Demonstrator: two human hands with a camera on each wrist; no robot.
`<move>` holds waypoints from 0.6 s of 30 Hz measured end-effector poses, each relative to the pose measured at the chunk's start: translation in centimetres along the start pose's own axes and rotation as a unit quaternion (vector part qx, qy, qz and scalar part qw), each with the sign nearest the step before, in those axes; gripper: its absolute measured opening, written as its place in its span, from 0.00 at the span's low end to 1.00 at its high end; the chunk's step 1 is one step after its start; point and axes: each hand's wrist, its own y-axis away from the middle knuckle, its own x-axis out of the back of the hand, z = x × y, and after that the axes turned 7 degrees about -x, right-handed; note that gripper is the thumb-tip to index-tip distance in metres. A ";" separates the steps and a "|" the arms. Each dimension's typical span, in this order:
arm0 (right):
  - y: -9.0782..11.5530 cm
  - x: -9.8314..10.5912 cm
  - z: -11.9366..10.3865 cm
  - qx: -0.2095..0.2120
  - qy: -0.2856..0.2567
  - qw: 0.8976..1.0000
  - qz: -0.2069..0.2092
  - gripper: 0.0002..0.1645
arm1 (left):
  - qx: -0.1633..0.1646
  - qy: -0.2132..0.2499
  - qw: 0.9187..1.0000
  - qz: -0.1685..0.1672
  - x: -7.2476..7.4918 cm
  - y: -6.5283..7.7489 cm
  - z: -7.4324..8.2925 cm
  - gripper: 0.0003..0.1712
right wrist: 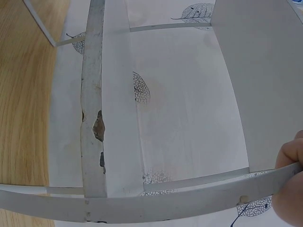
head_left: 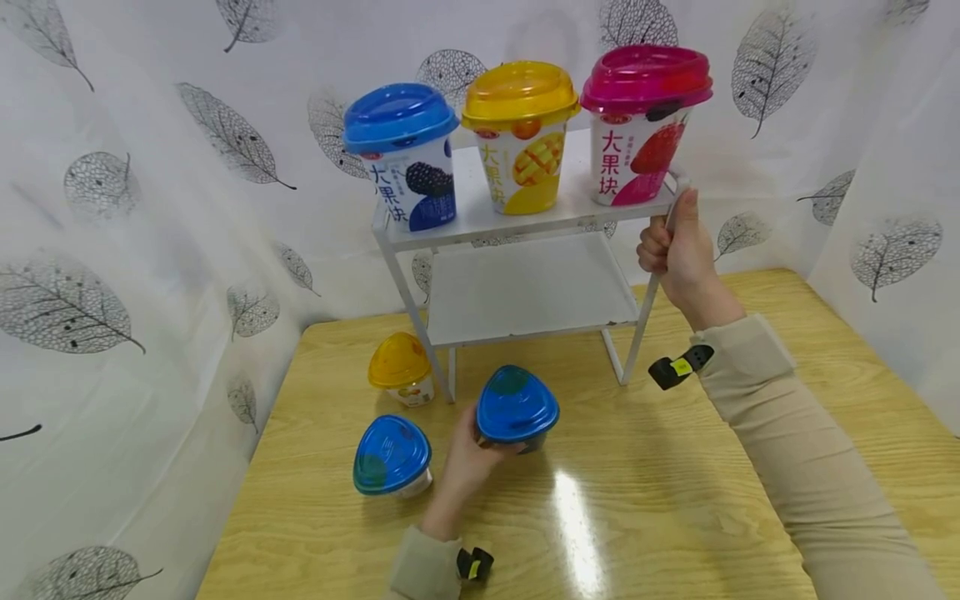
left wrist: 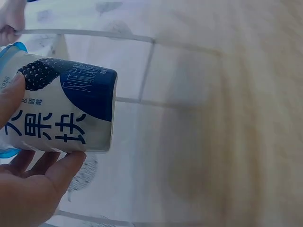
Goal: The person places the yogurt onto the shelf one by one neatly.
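Observation:
My left hand (head_left: 467,467) grips a blue-lidded yogurt cup (head_left: 517,406) in front of the white two-tier rack (head_left: 525,287). In the left wrist view this cup (left wrist: 61,104) shows blackberries and dark blue print, with the thumb on one side and fingers on the other. My right hand (head_left: 686,254) is curled round the rack's upper right corner, thumb up; the right wrist view shows part of that hand (right wrist: 289,189) on the frame. On the top shelf stand a blue cup (head_left: 412,179), a yellow cup (head_left: 522,158) and a pink cup (head_left: 641,146).
Left of the rack, a yellow-lidded cup (head_left: 401,367) stands by its front leg. Another blue-lidded cup (head_left: 392,457) sits nearer, just left of my left hand. Behind the wooden table (head_left: 600,517) hangs a leaf-patterned white curtain (head_left: 187,208). Chipped paint marks the lower shelf's edge (right wrist: 93,156).

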 end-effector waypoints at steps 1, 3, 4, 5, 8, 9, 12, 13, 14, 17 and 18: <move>0.0 0.0 0.0 0.001 0.003 1.000 0.002 0.30 | -0.008 0.000 1.000 -0.002 -0.1 0.0 0.7 0.38; 0.0 0.0 0.1 0.003 -0.003 1.000 -0.002 0.30 | -0.018 0.003 1.000 -0.002 -0.3 -0.2 1.6 0.37; 0.0 0.1 0.1 0.004 -0.003 1.000 -0.002 0.30 | -0.028 0.004 1.000 -0.002 -0.4 -0.3 2.0 0.37; 0.0 0.1 0.1 0.005 -0.004 1.000 -0.003 0.30 | -0.038 0.011 0.999 -0.002 -0.5 -0.6 2.1 0.37; 0.0 0.1 0.0 0.006 -0.005 1.000 -0.002 0.30 | -0.077 0.028 0.997 0.000 -0.8 -1.4 2.7 0.37; 0.0 0.1 0.0 0.004 -0.007 1.000 -0.003 0.30 | -0.093 0.032 0.995 0.002 -0.9 -1.7 3.1 0.36; 0.0 0.0 0.0 -0.003 0.000 1.000 0.003 0.30 | -0.132 0.027 0.991 0.017 -1.1 -2.5 4.2 0.37; 0.0 0.0 0.0 -0.007 -0.002 1.000 0.002 0.30 | -0.143 0.026 0.989 0.024 -1.2 -2.9 4.5 0.37; 0.0 0.0 -0.1 -0.011 -0.004 1.000 0.001 0.30 | -0.153 0.024 0.987 0.034 -1.2 -3.3 4.8 0.37; 0.1 0.0 -0.2 -0.018 -0.013 1.000 -0.001 0.31 | -0.169 0.036 0.983 0.055 -1.2 -4.3 5.5 0.36; 0.1 0.1 -0.2 -0.020 -0.019 1.000 -0.005 0.31 | -0.172 0.043 0.982 0.059 -1.2 -4.6 5.6 0.35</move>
